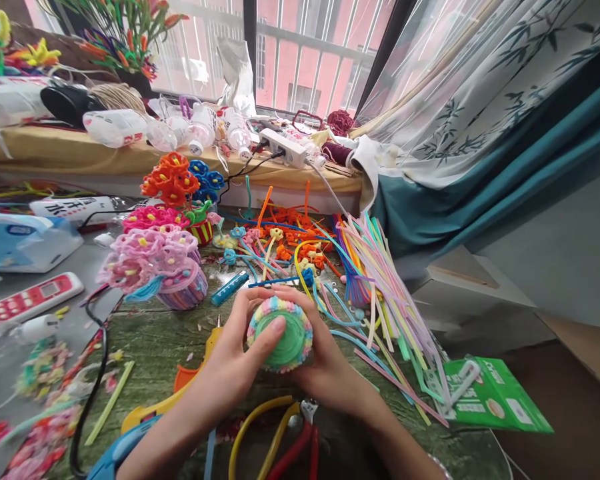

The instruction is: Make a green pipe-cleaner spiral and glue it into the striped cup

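Both hands hold a small round pot made of pipe cleaners (290, 347), its green coiled round face turned toward me and its rim striped in pink, yellow, white and blue. My left hand (247, 333) grips its left side, with the thumb lying across the green face. Around the right side and back curls my right hand (325, 353); its fingertips are partly hidden behind the pot. Below the hands lie pliers with red and yellow handles (303, 440). A yellow and blue glue gun (150, 413) is partly covered by my left forearm.
Pipe-cleaner flower pots (180, 287) stand at left, near a blue glue stick-like tube (230, 288). Loose pipe cleaners (380, 287) spread at right beside a green packet (500, 393). A black cable (103, 360) runs down the left. Plastic bottles (115, 127) and a power strip (285, 148) line the sill.
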`<state>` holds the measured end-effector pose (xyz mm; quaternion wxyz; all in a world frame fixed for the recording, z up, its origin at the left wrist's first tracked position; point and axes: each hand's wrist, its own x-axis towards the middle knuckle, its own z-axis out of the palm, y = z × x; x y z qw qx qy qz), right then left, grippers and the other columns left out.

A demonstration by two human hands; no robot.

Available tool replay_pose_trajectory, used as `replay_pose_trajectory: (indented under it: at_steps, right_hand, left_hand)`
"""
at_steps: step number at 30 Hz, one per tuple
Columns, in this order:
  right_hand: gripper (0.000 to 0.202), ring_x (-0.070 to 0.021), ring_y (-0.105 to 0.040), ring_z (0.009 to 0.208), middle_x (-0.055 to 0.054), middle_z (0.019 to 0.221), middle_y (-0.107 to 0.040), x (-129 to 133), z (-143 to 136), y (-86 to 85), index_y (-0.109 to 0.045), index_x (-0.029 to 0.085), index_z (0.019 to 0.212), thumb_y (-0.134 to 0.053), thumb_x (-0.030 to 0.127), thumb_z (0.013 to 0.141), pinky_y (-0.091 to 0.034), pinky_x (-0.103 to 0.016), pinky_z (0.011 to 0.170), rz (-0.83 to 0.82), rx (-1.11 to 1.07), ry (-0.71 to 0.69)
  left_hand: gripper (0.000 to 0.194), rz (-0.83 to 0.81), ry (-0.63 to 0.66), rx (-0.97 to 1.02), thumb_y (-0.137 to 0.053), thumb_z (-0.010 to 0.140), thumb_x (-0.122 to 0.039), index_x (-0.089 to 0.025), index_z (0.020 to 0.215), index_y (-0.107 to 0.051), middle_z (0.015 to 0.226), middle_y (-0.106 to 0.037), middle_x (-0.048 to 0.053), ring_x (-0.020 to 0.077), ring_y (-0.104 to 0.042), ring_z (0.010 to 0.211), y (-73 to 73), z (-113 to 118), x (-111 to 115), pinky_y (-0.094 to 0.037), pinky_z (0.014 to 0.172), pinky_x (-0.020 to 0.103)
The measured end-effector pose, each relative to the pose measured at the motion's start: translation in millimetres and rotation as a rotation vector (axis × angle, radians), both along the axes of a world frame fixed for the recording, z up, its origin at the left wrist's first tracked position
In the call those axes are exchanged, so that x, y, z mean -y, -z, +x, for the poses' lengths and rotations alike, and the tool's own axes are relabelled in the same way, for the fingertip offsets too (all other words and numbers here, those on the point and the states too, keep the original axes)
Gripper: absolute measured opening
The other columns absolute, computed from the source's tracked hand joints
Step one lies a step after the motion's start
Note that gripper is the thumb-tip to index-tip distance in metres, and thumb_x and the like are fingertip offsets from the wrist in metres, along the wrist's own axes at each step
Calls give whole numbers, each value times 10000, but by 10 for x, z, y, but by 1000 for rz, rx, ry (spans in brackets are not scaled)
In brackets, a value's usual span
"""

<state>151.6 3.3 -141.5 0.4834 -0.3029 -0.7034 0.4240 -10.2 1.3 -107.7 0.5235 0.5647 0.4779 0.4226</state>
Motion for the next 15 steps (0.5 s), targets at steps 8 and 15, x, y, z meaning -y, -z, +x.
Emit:
replay_pose_trajectory:
  at_steps: [8, 15]
  right_hand:
    - [694, -244, -464, 1375, -85, 1462, -498, 11, -10, 3, -371, 291, 1452, -718, 219, 856, -384, -434, 1163, 95, 128, 14]
    - [722, -249, -498, 1358, -85, 1483, -508, 22, -19, 63, -285, 307, 1517, -663, 252, 904, -419, -444, 1133, 245, 279, 189]
  left_hand:
    - [316, -27, -70, -22, -579, 897, -490, -235, 1071, -515, 976, -630, 9, 219, -630, 962, 90, 28, -6, -507, 831, 322]
    - [299, -22, -147, -10, -549, 908, -504, -237, 1037, -520, 920, -623, -2, 202, -628, 879, 65, 34, -10, -500, 743, 293]
